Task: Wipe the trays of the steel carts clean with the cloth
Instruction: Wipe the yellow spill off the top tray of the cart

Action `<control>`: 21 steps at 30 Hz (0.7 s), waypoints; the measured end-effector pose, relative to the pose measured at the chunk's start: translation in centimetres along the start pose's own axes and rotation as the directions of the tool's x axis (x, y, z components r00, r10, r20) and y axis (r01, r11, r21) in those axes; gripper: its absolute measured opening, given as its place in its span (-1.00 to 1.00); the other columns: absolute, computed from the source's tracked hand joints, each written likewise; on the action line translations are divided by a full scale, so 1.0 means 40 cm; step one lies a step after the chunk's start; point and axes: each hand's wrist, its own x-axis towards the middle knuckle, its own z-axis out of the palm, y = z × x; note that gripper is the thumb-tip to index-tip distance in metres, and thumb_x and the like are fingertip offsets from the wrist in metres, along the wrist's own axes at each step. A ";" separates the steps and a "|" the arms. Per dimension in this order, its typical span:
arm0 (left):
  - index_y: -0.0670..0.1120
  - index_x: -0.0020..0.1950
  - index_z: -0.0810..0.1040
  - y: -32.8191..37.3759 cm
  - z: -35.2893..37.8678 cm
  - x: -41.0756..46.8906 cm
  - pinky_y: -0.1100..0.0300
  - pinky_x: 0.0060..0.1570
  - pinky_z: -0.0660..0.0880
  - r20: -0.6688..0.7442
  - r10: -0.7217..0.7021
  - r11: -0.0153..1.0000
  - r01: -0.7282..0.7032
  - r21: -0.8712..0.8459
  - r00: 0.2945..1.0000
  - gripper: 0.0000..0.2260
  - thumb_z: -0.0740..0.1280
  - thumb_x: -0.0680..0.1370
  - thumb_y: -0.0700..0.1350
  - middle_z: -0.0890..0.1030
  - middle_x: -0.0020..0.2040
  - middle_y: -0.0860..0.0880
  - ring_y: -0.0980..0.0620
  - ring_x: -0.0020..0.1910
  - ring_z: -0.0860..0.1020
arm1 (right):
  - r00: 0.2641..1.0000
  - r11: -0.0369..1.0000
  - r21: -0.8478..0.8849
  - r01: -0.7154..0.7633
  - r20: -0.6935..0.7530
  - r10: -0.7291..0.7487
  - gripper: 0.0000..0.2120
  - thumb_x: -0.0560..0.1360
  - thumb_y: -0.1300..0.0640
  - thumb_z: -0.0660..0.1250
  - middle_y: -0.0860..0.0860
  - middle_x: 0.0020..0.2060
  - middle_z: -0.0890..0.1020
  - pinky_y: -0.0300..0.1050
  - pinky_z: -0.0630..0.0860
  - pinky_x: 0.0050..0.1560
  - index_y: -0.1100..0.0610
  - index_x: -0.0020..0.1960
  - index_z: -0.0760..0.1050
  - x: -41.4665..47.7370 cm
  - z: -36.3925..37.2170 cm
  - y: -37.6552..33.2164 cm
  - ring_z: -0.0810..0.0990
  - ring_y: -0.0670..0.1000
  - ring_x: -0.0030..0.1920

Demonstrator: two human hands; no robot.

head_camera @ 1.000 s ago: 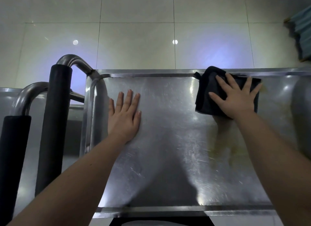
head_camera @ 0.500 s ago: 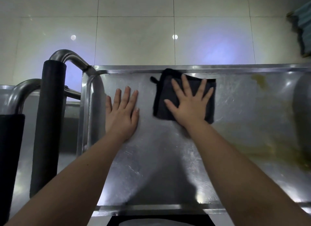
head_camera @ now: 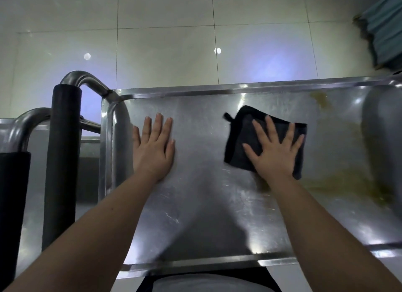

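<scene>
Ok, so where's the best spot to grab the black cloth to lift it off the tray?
Pinch the small loop at the far left corner of the cloth, coming from the left. It lies flat on the tray under the right hand, and only that tab sticks out clear.

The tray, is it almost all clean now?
About halfway, it seems. The left part of the tray looks shiny and free of stains, where the left hand lies flat. The right hand presses the dark cloth on the middle. Yellow-brown smears cover the right part, so that needs wiping. The second cart's tray at the left is too dim to judge.
</scene>
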 end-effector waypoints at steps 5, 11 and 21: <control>0.10 0.61 -0.05 0.009 0.009 -0.002 -0.10 0.49 -0.27 -0.001 -0.007 1.000 0.007 0.023 1.000 -0.47 -0.13 0.63 0.14 -0.04 0.61 0.01 -0.08 0.58 -0.11 | 0.986 0.985 0.044 -0.169 0.012 0.168 -0.28 0.41 -0.53 -0.38 -0.21 0.56 -0.18 0.44 -0.22 0.42 -0.32 0.53 -0.25 -0.046 0.010 0.064 -0.22 0.34 0.52; 0.10 0.61 -0.04 -0.004 0.013 0.003 -0.18 0.50 -0.19 -0.001 0.007 1.000 -0.007 -0.001 1.000 -0.48 -0.11 0.63 0.13 -0.02 0.62 0.01 -0.08 0.58 -0.10 | 0.997 0.994 0.071 0.083 -0.004 -0.083 -0.29 0.46 -0.48 -0.19 -0.16 0.58 -0.05 0.48 -0.23 0.40 -0.27 0.56 -0.12 -0.099 0.009 -0.178 -0.19 0.43 0.50; 0.10 0.61 -0.04 -0.004 0.019 -0.003 -0.18 0.50 -0.19 -0.022 0.025 0.999 -0.026 -0.043 0.999 -0.48 -0.15 0.64 0.13 -0.04 0.61 0.02 -0.07 0.58 -0.11 | 0.975 0.974 0.039 0.221 -0.046 -0.219 -0.30 0.46 -0.47 -0.06 -0.15 0.57 0.08 0.42 -0.18 0.45 -0.28 0.55 0.00 -0.168 0.039 -0.254 -0.11 0.35 0.53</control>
